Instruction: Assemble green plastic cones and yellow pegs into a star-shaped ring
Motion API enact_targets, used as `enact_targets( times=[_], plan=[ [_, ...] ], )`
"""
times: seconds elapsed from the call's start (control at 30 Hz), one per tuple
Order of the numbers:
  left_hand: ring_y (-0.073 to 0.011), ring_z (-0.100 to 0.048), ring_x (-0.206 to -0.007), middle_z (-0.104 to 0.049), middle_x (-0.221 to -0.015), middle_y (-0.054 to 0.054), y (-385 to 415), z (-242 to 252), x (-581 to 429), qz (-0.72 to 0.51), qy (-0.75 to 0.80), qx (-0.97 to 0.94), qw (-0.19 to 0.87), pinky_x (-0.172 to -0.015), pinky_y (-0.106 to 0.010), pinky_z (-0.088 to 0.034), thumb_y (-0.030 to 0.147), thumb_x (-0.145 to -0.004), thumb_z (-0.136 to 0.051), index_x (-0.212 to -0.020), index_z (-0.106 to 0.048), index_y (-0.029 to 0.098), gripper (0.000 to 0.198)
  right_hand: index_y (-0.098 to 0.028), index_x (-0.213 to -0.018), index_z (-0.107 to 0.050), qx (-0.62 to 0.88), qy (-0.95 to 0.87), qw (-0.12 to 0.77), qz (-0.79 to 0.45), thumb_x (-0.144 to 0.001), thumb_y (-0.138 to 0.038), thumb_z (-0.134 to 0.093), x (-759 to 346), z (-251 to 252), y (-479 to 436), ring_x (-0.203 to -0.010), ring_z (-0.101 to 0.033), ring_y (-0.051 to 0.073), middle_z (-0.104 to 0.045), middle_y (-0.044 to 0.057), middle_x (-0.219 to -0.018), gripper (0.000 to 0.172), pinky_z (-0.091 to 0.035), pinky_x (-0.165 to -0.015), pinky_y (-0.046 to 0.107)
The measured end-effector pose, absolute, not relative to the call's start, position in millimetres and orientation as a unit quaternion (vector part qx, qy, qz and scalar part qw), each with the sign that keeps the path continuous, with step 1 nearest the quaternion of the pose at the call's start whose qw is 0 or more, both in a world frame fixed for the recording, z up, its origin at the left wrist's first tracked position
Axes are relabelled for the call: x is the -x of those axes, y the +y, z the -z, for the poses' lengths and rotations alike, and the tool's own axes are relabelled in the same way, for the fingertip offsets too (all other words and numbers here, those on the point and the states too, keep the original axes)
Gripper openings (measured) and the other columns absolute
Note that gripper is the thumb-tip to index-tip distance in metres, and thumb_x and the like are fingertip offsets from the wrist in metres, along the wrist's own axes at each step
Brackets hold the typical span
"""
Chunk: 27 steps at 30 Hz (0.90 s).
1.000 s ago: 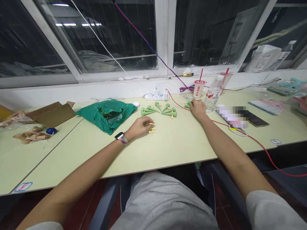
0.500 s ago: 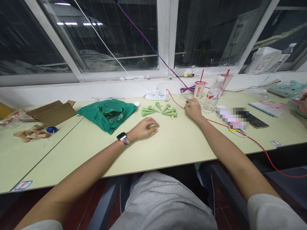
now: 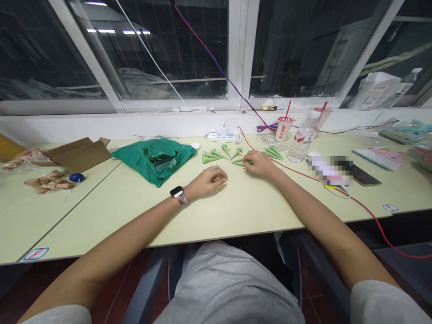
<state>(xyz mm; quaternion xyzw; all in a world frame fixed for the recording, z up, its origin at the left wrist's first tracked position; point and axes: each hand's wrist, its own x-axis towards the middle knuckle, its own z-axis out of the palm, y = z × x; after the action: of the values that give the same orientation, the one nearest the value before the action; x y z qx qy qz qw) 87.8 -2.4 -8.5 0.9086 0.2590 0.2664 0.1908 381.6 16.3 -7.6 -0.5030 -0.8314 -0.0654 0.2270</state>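
Note:
Several green plant-watering spikes (image 3: 226,151) lie fanned out on the table, their points turned inward, some with small yellow valves on them. My right hand (image 3: 259,164) is closed at the right end of this fan, its fingers round the wide end of one green spike (image 3: 238,162); the grip itself is partly hidden. More green spikes (image 3: 273,152) lie together just behind that hand. My left hand (image 3: 208,181) rests on the table in front of the fan, fingers curled over small yellow pieces (image 3: 217,191) that are mostly covered.
Left of the fan lies a torn green plastic bag (image 3: 158,157). Farther left are a cardboard box (image 3: 79,155) and a wooden toy with a blue ball (image 3: 77,177). A power strip (image 3: 222,137), a cup (image 3: 284,129), a water bottle (image 3: 301,139) and a red cable (image 3: 300,172) lie behind and right.
My right hand has moved left and nearer, from the spikes by the cup to the right end of the fan. My left hand stays in place, curled. The view has shifted slightly.

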Motion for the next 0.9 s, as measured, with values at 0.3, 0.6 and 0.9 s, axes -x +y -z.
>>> enact_targets(
  times=[0.3,0.6,0.9],
  plan=[
    [-0.0235,-0.068,-0.097,-0.071,-0.105,-0.008,-4.7,6.2,-88.0,-0.279,0.274,-0.903,0.179,-0.09,-0.039,-0.053,0.041,-0.104,-0.056,-0.103,-0.072,0.021,0.025,-0.02,-0.105,-0.08,0.488,-0.846,0.215,0.002,-0.087,-0.018,-0.067,-377.4,8.7,17.5,-0.089,-0.066,0.021,-0.077,0.007,-0.097,0.022,-0.039,-0.072,0.03],
    [-0.0246,-0.069,-0.105,-0.073,-0.112,-0.007,-3.8,9.0,-90.0,-0.36,0.308,-0.866,0.159,-0.096,-0.041,-0.053,0.044,-0.099,-0.069,-0.115,-0.068,0.022,0.027,-0.019,-0.1,-0.076,0.459,-0.788,0.383,-0.143,-0.086,-0.024,-0.065,-347.2,14.1,16.3,-0.081,-0.063,0.018,-0.071,0.003,-0.088,0.019,-0.045,-0.077,0.029],
    [-0.0228,-0.067,-0.095,-0.071,-0.1,-0.005,-15.6,4.0,-101.0,-0.398,0.298,-0.86,0.117,-0.087,-0.037,-0.052,0.046,-0.099,-0.07,-0.1,-0.066,0.022,0.024,-0.025,-0.102,-0.065,0.436,-0.679,0.478,-0.348,-0.09,-0.042,-0.066,-299.6,19.7,-6.6,-0.066,-0.06,0.017,-0.064,-0.002,-0.079,0.021,-0.048,-0.063,0.03]
  ],
)
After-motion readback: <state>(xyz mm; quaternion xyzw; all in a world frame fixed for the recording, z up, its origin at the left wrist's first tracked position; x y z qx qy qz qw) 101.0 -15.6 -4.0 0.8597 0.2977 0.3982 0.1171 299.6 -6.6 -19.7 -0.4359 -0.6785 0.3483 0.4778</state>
